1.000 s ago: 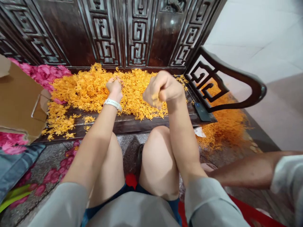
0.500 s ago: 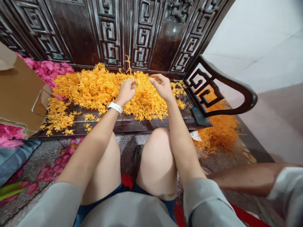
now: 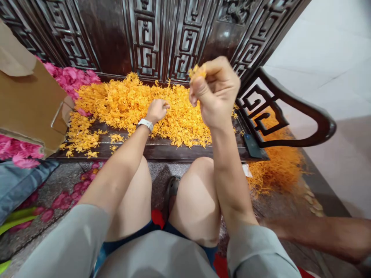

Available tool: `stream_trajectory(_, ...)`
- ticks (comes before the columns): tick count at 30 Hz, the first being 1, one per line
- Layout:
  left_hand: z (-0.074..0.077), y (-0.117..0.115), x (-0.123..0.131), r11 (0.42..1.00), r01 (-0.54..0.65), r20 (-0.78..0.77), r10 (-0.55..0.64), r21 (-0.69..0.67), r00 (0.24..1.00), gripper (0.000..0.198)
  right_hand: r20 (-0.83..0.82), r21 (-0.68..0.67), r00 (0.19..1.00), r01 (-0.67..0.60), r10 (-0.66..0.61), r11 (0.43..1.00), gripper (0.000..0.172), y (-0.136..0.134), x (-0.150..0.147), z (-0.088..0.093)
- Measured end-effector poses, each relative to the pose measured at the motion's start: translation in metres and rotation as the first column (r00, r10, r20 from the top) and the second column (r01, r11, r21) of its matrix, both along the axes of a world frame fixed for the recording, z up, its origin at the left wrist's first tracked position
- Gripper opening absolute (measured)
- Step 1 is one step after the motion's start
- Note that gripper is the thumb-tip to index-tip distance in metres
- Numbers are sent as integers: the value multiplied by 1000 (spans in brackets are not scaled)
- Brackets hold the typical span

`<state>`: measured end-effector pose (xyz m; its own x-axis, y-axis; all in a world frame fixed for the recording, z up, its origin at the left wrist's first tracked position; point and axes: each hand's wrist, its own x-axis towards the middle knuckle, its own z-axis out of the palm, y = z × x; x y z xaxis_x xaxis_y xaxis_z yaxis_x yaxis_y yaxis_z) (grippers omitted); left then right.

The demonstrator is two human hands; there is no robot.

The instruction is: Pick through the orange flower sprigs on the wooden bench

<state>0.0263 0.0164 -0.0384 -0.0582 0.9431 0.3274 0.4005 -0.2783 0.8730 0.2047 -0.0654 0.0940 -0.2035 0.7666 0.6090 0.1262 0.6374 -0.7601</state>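
Note:
A long heap of small yellow-orange artificial flower pieces [image 3: 121, 96] covers the seat of a dark carved wooden bench [image 3: 174, 151]. My left hand [image 3: 157, 110], with a white watch band at its wrist, is closed low over the heap. From its fingertips rises a thin yellow plastic stem [image 3: 168, 87]; its lower end is hidden. My right hand [image 3: 220, 92] is raised above the right part of the heap, nearer the camera. Between its thumb and curled fingers it pinches a small yellow flower piece [image 3: 197, 72], slightly blurred.
At left stands a cardboard box [image 3: 31, 100] beside pink artificial flowers [image 3: 71, 81]. The bench's curved armrest [image 3: 301, 104] juts out at right, with a dark phone-like slab [image 3: 252, 146] beside it. Orange stems [image 3: 275, 172] pile on the floor. Another person's arm [image 3: 319, 231] reaches in at lower right.
My right hand has risen from the heap toward the camera with a yellow flower piece in its pinch. My left hand stays low over the heap. The view has shifted slightly.

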Motion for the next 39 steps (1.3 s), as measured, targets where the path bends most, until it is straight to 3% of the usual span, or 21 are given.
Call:
stream_trajectory(2,0,3,-5,998,-57,128,53,29,990,15,37,-18,998,51,-51,999,50,13,8,-8)
stream_trajectory(4,9,2,-4,994,-99,330,81,38,940,6,217,-59,972,109,-94,992,66,41,25,-33)
stream_trajectory(7,28,-5,6,993,-77,555,113,-88,824,15,472,-131,874,200,-116,971,87,83,48,-75)
stream_trajectory(10,39,-11,17,989,-10,653,105,-148,750,23,511,-182,858,173,-57,968,84,98,49,-94)
stream_trajectory(12,40,-12,22,990,20,689,83,-140,720,25,484,-226,871,36,80,973,76,93,40,-92)
stream_trajectory(15,40,-11,22,991,60,722,43,-117,691,26,461,-308,834,-170,303,936,70,80,24,-84)
stream_trajectory(19,44,-13,13,996,73,744,-9,-53,668,30,420,-388,814,-238,401,890,49,77,16,-87)
stream_trajectory(23,50,-24,5,996,85,658,-40,-37,752,55,272,-439,910,-172,313,882,28,80,14,-88)
stream_trajectory(25,51,-29,6,993,102,591,-50,-54,805,80,218,-409,951,-116,221,905,26,81,13,-85)
stream_trajectory(27,49,-31,10,993,107,561,-58,-55,826,92,205,-388,966,-68,158,919,30,80,14,-82)
stream_trajectory(29,45,-28,13,996,85,547,-51,-37,835,85,243,-382,961,-30,131,924,39,79,16,-79)
stream_trajectory(33,35,-12,12,1000,8,503,-21,28,864,54,358,-380,920,-15,162,925,48,73,21,-73)
stream_trajectory(36,29,-1,11,993,-105,504,63,56,861,51,437,-358,878,-28,194,933,51,69,19,-65)
stream_trajectory(39,24,7,19,979,-203,551,156,24,820,57,558,-218,815,-37,156,975,54,66,14,-51)
